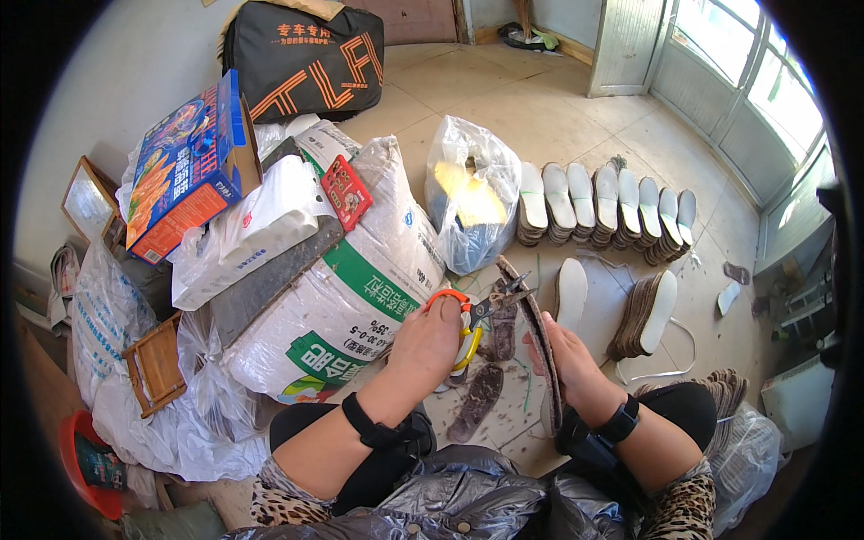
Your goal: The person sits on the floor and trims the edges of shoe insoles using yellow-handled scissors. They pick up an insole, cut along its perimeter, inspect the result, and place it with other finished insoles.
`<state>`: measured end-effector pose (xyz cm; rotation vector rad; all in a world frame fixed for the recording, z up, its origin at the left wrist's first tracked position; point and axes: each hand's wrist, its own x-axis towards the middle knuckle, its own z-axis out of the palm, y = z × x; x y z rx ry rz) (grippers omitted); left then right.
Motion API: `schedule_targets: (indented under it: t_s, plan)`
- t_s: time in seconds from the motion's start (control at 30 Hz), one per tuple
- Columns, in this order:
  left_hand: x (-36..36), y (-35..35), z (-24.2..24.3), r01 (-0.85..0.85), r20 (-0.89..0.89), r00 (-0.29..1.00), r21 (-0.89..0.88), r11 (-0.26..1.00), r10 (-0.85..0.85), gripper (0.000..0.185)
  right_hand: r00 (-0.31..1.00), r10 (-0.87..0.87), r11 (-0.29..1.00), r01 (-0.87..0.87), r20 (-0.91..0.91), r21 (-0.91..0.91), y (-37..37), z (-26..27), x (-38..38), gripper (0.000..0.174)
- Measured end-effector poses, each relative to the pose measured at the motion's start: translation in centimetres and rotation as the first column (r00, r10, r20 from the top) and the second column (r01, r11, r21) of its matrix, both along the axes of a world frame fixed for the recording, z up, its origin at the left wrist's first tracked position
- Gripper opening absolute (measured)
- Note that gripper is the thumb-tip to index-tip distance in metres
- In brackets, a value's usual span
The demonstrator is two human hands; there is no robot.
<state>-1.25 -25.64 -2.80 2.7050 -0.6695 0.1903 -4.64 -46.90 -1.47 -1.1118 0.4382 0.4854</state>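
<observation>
My left hand (426,339) is closed around the handles of a pair of shears (480,312), one handle red-orange and the other yellow. The blades stand apart at the upper part of a fuzzy brown-grey insole (536,331). This insole is held on edge by my right hand (572,361), fingers on one side and palm on the other. Below, on the tiled floor, lie a dark fuzzy insole (476,403) and another dark insole (503,336) amid scattered trimmings. A single pale insole (571,291) rests beyond my right hand.
Bundled insole stacks (580,196) stand in a row ahead, with a loose stack (644,314) at right. A clear plastic bag (470,196) stands ahead. At left a large fertilizer sack (358,270) carries a white package (253,226) and a blue box (189,169).
</observation>
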Motion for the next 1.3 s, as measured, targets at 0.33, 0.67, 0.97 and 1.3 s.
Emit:
schedule_targets:
  t_s: [0.33, 0.67, 0.97, 1.3]
  plan:
    - [0.1, 0.4, 0.1, -0.079, -0.347, 0.938, -0.181, 0.980, 0.012, 0.026, 1.000, 0.023, 1.000, -0.023, 0.020, 0.007, -0.8, -1.4, 0.2, 0.046]
    - [-0.8, -0.8, 2.2, -0.407, -0.637, 0.651, -0.752, 0.518, -0.414, 0.033, 0.943, -0.331, 0.930, 0.324, 0.015, 0.171, -2.0, -1.4, 2.1, 0.042]
    - [-1.3, -3.3, 3.0, -0.461, -0.736, 0.542, -0.665, 0.588, -0.407, 0.028, 0.941, -0.321, 0.928, 0.289, 0.109, 0.237, -1.2, -2.2, 2.8, 0.041]
    - [-0.5, -3.6, 0.6, -0.489, -0.698, 0.631, -0.696, 0.525, -0.337, 0.019, 0.948, -0.243, 0.962, 0.208, 0.207, 0.177, -0.2, -1.5, 1.9, 0.032]
